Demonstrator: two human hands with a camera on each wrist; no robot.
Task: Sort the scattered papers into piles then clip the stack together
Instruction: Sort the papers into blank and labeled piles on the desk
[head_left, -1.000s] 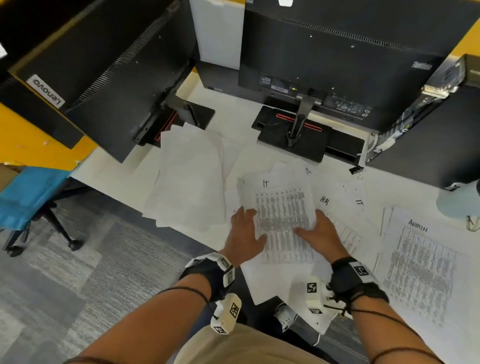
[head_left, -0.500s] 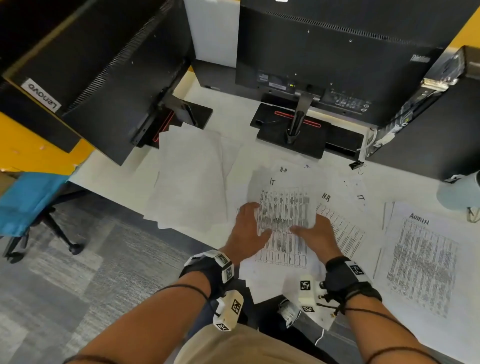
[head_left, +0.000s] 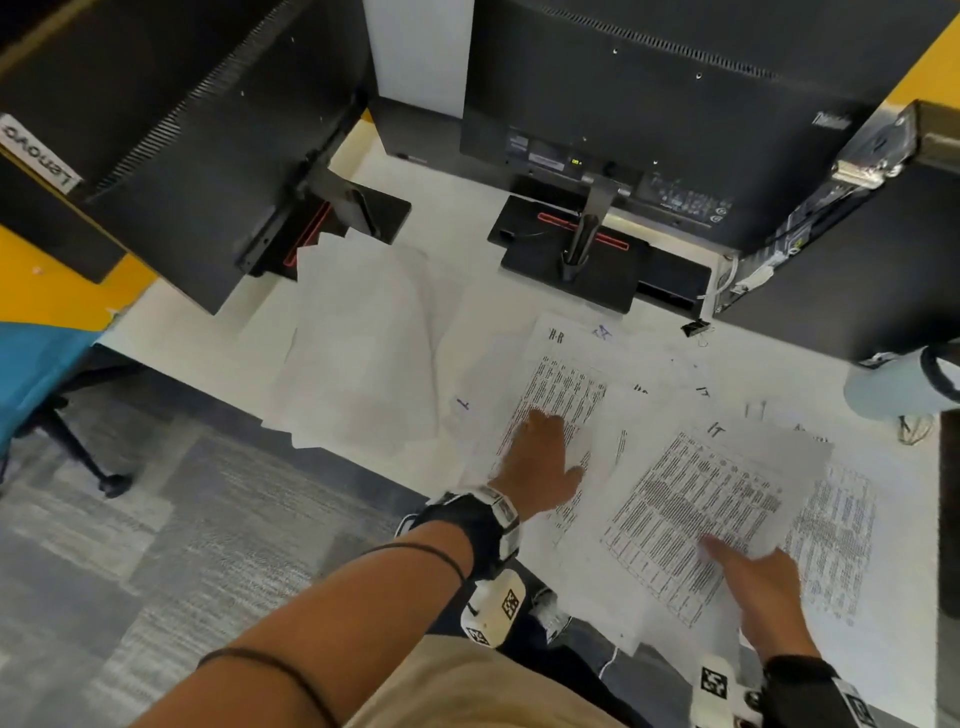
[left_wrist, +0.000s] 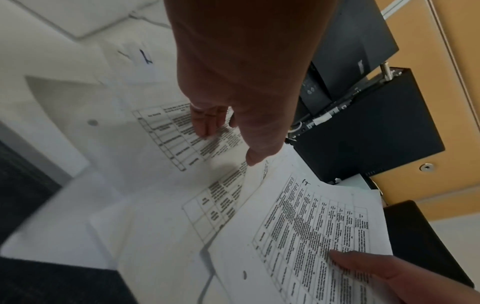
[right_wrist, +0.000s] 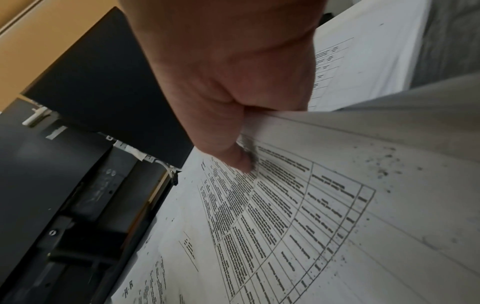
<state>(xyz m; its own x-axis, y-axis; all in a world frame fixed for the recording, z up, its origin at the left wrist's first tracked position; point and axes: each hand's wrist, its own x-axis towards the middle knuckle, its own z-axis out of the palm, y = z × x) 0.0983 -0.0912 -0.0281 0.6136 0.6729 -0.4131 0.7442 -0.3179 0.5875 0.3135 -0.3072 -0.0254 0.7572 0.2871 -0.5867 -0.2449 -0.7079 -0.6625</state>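
Printed sheets with tables lie scattered on the white desk. My right hand pinches the near edge of a sheet marked IT, thumb on top, and holds it lifted over the papers at the right; the pinch shows in the right wrist view. My left hand lies flat with straight fingers on a sheet marked HR, pressing it down; the left wrist view shows the fingers on its table print. A black binder clip lies near the right monitor's base.
A pile of blank-side-up sheets sits at the left of the desk. Two monitor stands and a black computer box line the back. An office chair stands on the carpet at the left. A pale cap lies at the right edge.
My right hand has picked up the IT sheet and carried it to the right, uncovering the HR sheet. My left hand stayed on the papers, now flat on the HR sheet.
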